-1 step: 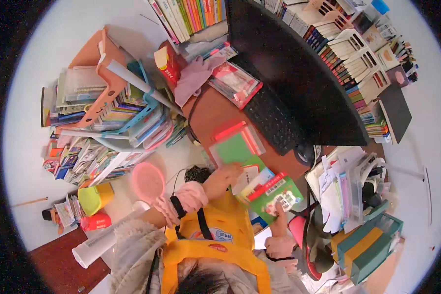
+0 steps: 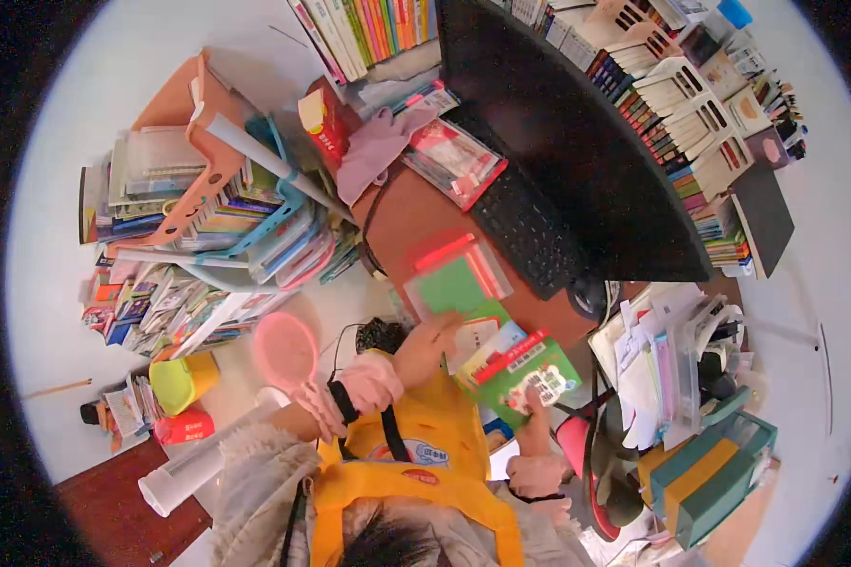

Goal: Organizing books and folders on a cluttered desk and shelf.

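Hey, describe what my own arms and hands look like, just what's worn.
Your left hand and right hand are gloveless. The left arm has a fluffy beige sleeve, gathered pink cuff and black band. A pink right cuff has a thin dark band.

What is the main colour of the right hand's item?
The item is mostly green, in the head view.

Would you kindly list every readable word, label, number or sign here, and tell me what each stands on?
I quote no wording, only where print shows:
Green booklet in the right hand: dark print on white, too small to read reliably.
Yellow apron: lettering on oval badges, too small.
Red-and-yellow book: pale characters, blurred.
Red item beside the yellow bin: pale characters, blurred.
Book spines at the top: too small.
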### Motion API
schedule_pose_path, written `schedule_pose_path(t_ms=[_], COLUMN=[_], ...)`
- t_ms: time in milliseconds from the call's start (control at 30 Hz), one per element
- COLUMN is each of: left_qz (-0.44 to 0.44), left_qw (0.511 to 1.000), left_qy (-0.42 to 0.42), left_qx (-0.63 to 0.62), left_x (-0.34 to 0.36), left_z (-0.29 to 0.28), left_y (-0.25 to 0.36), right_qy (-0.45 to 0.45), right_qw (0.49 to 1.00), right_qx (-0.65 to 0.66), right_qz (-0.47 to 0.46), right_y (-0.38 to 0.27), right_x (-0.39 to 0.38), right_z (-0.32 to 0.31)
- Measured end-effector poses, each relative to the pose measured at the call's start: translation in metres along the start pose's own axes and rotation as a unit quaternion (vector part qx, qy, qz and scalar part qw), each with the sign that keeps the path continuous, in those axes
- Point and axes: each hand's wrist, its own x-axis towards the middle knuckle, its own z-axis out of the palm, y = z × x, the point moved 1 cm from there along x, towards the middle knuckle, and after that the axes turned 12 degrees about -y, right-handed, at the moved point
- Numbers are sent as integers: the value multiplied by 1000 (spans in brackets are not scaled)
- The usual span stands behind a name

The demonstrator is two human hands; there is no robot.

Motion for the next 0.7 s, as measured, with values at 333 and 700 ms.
schedule_pose_path(t_ms=[333, 700], left_qz=[-260, -239], left_qw=[934, 920], left_qy=[3, -42], left_qx=[-244, -307], left_x=[-2, -16], left_z=[9, 26], left_y=[10, -5], right_qy=[40, 106], right_qw=[992, 982], right_qx=[-35, -57], right_qz=[-115, -148], right_y=[30, 43], right_x=[9, -2], right_z=[41, 13])
